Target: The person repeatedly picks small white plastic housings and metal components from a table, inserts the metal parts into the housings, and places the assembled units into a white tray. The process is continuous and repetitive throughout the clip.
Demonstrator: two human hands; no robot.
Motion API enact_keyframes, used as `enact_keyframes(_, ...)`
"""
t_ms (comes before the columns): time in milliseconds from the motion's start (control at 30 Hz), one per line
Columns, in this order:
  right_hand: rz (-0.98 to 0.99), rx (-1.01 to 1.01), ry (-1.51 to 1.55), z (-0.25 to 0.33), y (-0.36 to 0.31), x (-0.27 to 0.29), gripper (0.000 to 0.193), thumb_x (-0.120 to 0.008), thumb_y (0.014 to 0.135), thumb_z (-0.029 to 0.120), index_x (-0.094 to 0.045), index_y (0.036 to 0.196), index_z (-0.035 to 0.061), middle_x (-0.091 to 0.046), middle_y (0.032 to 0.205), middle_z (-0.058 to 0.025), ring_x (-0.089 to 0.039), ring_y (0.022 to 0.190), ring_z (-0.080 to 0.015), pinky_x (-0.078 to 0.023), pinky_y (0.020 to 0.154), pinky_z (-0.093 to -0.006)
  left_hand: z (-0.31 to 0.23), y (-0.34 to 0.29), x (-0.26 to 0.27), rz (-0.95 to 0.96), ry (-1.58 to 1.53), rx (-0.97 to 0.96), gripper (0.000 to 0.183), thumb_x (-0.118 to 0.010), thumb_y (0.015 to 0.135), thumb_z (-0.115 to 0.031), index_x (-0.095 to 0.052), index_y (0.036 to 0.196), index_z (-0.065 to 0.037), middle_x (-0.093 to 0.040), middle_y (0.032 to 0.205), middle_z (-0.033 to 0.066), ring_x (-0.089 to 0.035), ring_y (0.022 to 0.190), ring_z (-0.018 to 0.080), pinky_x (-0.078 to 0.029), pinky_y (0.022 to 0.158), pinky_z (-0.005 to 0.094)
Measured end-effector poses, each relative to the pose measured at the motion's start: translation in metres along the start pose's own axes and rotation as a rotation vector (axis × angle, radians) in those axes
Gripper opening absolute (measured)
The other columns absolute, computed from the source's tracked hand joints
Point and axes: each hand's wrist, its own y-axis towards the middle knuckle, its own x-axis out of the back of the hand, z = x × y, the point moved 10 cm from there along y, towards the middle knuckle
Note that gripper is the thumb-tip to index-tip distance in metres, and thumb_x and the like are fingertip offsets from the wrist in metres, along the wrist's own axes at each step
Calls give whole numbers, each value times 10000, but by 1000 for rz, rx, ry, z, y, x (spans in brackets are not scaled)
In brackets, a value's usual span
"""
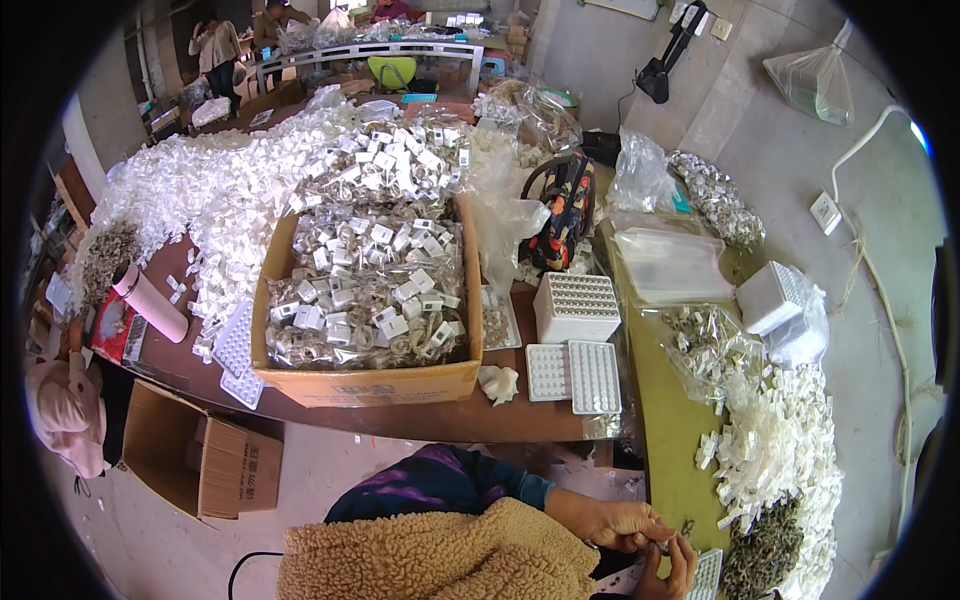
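My left hand (622, 524) and my right hand (676, 570) meet at the lower right, over the near edge of the yellow-green table (668, 425). The fingertips of both are pinched together around something too small to make out. Just right of my right hand lies a white tray with rows of holes (707, 574), partly cut off. Beyond it is a heap of dark, brownish small parts (766, 548). A larger pile of small white plastic pieces (785, 445) spreads along the table behind and beside that heap.
A cardboard box (370, 387) full of bagged white-and-metal pieces stands on the brown table. Beside it are stacked white trays (578, 308) and a patterned bag (562, 215). A pink bottle (150, 303) and an open carton (205, 450) are at left, near another person (68, 410).
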Motion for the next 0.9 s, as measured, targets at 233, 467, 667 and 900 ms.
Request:
enact_keyframes(233,-108,153,-9,8,-10,15,184,-756,839,62,-692,1003,9,-693,951,-149,-674,806,-283,-559,733,-369,28,4,-14,91,8,178,171,-690,932,-238,-642,921,-73,-591,703,-45,-465,494,3,-305,380,138)
enact_keyframes(467,-313,7,-77,-10,-50,52,229,-757,779,51,-727,1005,27,-717,1012,-137,-654,761,-274,-485,627,-354,44,14,-50,176,183,189,153,-647,936,-133,-635,1063,-50,-631,856,42,-548,618,80,-430,513,190)
enact_keyframes(667,-336,-139,22,-43,-116,91,453,-786,760,115,-624,1166,-5,-647,1161,-184,-621,760,-316,-503,653,-386,93,35,-58,86,270,515,155,-637,878,-3,-578,1017,-36,-655,856,109,-432,491,39,-368,447,176)
enact_keyframes(900,-744,-760,-257,-126,-217,174,114,-693,801,-25,-634,894,1,-623,871,-155,-632,777,-332,-512,680,-369,134,58,-75,181,316,701,241,-697,899,-140,-570,1052,-2,-693,910,202,-562,527,129,-426,447,198)
